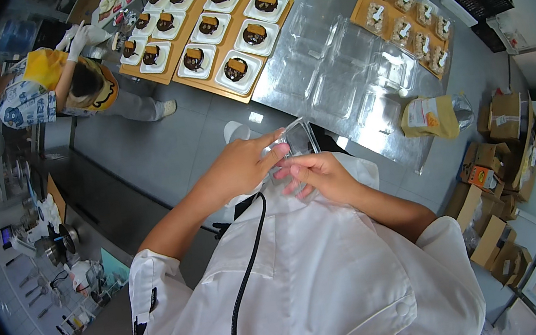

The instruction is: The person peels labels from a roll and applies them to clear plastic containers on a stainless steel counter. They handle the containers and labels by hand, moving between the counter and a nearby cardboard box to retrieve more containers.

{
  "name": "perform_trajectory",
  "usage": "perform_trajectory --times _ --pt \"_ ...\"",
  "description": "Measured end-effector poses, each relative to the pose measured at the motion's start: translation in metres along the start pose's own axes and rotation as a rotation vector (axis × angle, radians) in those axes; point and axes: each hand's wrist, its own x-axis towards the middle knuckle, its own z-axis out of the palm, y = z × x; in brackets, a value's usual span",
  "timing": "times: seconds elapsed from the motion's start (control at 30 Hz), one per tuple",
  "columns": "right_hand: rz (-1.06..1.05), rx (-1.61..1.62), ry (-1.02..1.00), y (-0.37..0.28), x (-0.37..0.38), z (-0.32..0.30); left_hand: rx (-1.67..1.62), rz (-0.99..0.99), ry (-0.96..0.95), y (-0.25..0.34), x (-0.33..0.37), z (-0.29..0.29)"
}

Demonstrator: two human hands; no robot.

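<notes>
White jacket (329, 262) up close, your left grip (248, 163) and right grip (325, 173) hold a clear plastic container (303, 139), so squeeze gently.

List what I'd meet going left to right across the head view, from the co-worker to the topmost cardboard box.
Co-worker → left hand → right hand → gold bag → topmost cardboard box. Left out: the clear container, overlapping both hands.

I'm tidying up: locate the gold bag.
In the head view, the gold bag is at right, by the right edge of the metal table, below the rightmost wooden tray.
</notes>
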Motion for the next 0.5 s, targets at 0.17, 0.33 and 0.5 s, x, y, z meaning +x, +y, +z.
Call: perform_trajectory --times 0.17,0.33,0.5 --pt "0.045 0.155 -0.082 0.013 0.004 -0.011 -0.032 -0.025 -0.006 0.006 -0.006 0.007" --pt "0.027 -0.08 0.057 -0.001 0.004 0.005 -0.06 -0.004 0.005 -0.008 -0.001 0.016" --pt "-0.04 -0.4 0.045 0.002 0.021 0.009 -0.086 -0.005 0.005 -0.007 -0.002 0.021"
